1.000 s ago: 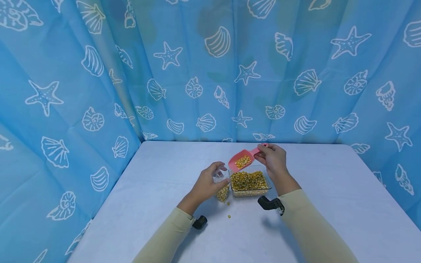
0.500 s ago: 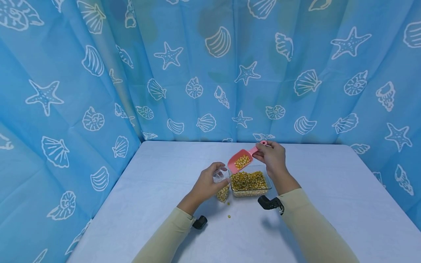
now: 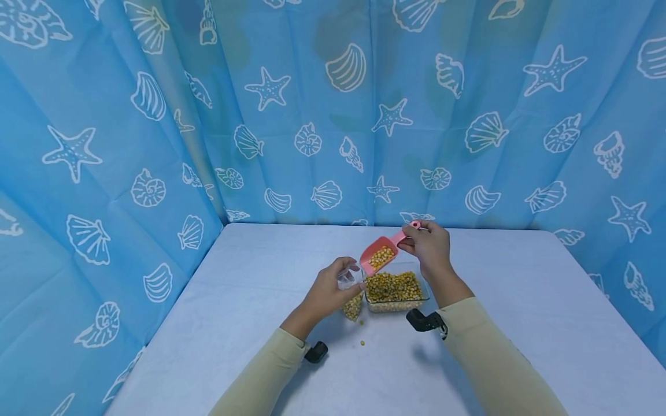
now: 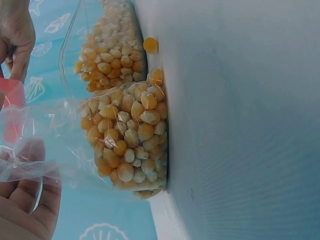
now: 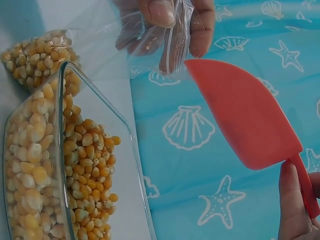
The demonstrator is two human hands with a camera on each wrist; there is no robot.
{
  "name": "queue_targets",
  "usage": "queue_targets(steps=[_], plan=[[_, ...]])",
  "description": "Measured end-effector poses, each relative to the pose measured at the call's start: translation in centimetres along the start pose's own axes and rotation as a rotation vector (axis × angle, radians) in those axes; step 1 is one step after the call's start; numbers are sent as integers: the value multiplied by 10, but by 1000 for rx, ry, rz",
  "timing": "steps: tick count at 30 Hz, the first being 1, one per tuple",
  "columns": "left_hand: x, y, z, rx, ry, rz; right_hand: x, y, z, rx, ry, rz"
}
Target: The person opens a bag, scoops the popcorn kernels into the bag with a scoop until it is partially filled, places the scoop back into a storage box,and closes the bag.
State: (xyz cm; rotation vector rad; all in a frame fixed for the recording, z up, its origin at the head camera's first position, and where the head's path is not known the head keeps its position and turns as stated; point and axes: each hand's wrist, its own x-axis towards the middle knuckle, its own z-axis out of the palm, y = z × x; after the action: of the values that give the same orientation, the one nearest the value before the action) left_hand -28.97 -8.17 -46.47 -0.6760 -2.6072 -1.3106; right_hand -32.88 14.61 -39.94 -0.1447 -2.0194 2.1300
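My left hand [image 3: 329, 290] holds the mouth of a clear zip bag [image 4: 125, 137], its lower part filled with corn kernels and resting on the table. In the right wrist view, the thumb and fingers [image 5: 161, 14] of that hand hold the bag's top around its seal strip. My right hand [image 3: 433, 254] pinches the handle of a pink scoop [image 5: 240, 117]. A small heap of yellow kernels [image 3: 382, 257] lies in the scoop, whose tip tilts down right at the bag's opening. Just right of the bag stands a rectangular glass container [image 5: 64, 130], largely full of corn kernels [image 5: 95, 170].
A loose kernel [image 3: 362, 343] lies on the white table [image 3: 250, 323] in front of the bag, with another kernel [image 4: 150, 45] close by the container. A blue curtain [image 3: 291, 156] with shell and starfish prints hangs behind and to the sides.
My right hand has shifted slightly left and up, and the scoop has tipped further toward the bag. The kernels slide a little toward its tip. My left hand stays in place.
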Motion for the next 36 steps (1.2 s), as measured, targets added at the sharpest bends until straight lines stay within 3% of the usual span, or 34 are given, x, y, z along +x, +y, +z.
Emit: queue_targets(steps=[10,36], plan=[[0,1,0,-6,-3,1,-2,-2,4,-20,0,-44],[-1,2,-1,12,4,7,-4,-8,6,-27,0,-64]])
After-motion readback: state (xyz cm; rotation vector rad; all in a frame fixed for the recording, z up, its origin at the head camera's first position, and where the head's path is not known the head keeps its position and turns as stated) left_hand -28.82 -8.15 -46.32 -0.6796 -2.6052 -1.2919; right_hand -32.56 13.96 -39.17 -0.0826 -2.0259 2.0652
